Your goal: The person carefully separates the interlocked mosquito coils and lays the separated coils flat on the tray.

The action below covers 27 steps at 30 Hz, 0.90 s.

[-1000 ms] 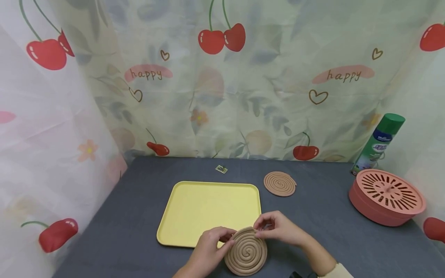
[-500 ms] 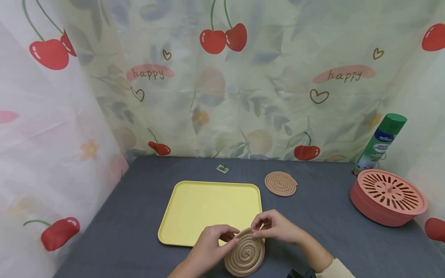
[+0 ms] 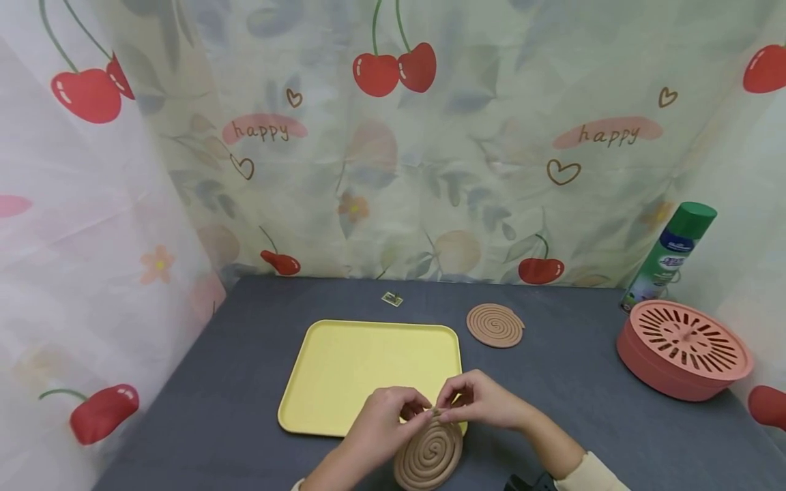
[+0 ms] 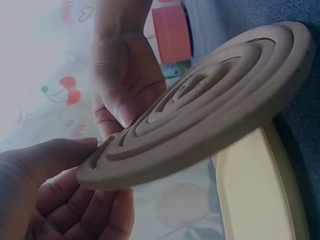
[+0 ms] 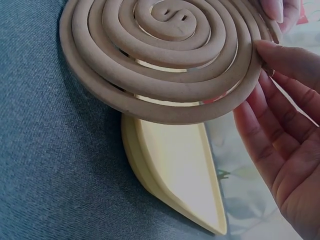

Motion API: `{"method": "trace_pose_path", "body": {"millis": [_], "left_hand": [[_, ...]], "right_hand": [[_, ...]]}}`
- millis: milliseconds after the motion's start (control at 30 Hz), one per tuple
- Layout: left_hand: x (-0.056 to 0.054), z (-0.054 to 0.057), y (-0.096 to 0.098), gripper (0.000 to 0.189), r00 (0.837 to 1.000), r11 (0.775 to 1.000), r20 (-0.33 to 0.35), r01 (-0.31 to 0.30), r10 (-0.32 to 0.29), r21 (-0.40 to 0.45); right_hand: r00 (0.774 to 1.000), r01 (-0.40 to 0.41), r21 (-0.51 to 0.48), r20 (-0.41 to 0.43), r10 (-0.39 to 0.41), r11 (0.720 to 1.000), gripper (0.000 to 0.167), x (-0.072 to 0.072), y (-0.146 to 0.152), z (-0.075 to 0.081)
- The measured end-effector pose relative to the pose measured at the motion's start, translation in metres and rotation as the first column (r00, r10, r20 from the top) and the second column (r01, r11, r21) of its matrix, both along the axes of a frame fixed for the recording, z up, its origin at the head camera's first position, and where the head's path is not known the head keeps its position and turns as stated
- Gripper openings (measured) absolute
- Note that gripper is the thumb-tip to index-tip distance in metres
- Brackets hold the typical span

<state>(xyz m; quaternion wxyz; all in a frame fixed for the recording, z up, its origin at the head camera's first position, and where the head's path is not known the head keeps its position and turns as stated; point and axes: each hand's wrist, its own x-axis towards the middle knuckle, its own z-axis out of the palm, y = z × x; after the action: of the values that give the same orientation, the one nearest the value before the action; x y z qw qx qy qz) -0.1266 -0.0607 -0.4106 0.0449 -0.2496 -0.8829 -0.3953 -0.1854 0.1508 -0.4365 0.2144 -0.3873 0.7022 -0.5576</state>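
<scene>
A brown mosquito coil (image 3: 428, 457) is held tilted in front of the near right corner of the yellow tray (image 3: 368, 375). My left hand (image 3: 389, 419) pinches its upper edge between thumb and fingers. Right beside it, my right hand (image 3: 482, 401) pinches the same edge, the two sets of fingertips almost meeting. In the left wrist view the coil (image 4: 170, 165) slants across, seen nearly edge-on. From the right wrist, narrow gaps show between the coil's (image 5: 155, 87) rings, with the tray behind. A second mosquito coil (image 3: 495, 325) lies flat beyond the tray's far right corner.
A pink round box with a slotted lid (image 3: 684, 351) stands at the right, with a green spray can (image 3: 666, 252) leaning behind it. One small gold-coloured flat piece (image 3: 392, 299) lies behind the tray. Printed curtain (image 3: 393, 170) closes off the back and sides.
Both hands have drawn closer together along the coil's upper edge, the left moving right and the right moving slightly left. The held coil has shifted a little left and down.
</scene>
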Motion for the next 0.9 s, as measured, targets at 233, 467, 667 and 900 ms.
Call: {"method": "trace_pose_path", "body": {"millis": [233, 467, 667, 900], "left_hand": [[0.0023, 0.0033, -0.0018, 0.005, 0.999, 1.0, 0.041, -0.01, 0.01, -0.003], [0.0023, 0.0036, -0.0024, 0.006, 0.998, 1.0, 0.066, -0.008, 0.006, 0.03], [0.0019, 0.0018, -0.0022, 0.006, 0.998, 0.999, 0.059, -0.008, 0.006, 0.042], [0.0024, -0.0011, -0.004, 0.006, 0.999, 0.999, 0.042, -0.017, 0.015, 0.048]], "right_hand": [[0.999, 0.013, 0.001, -0.034, -0.013, 1.0, 0.015, 0.0006, 0.0007, 0.0015], [0.999, 0.008, -0.001, -0.043, -0.008, 1.0, 0.015, 0.0, 0.0009, 0.0022], [0.998, 0.008, -0.003, -0.055, -0.008, 1.0, 0.014, 0.0018, 0.0014, 0.0026], [0.997, 0.017, 0.003, -0.081, -0.017, 1.0, 0.014, 0.006, 0.0021, 0.005]]}}
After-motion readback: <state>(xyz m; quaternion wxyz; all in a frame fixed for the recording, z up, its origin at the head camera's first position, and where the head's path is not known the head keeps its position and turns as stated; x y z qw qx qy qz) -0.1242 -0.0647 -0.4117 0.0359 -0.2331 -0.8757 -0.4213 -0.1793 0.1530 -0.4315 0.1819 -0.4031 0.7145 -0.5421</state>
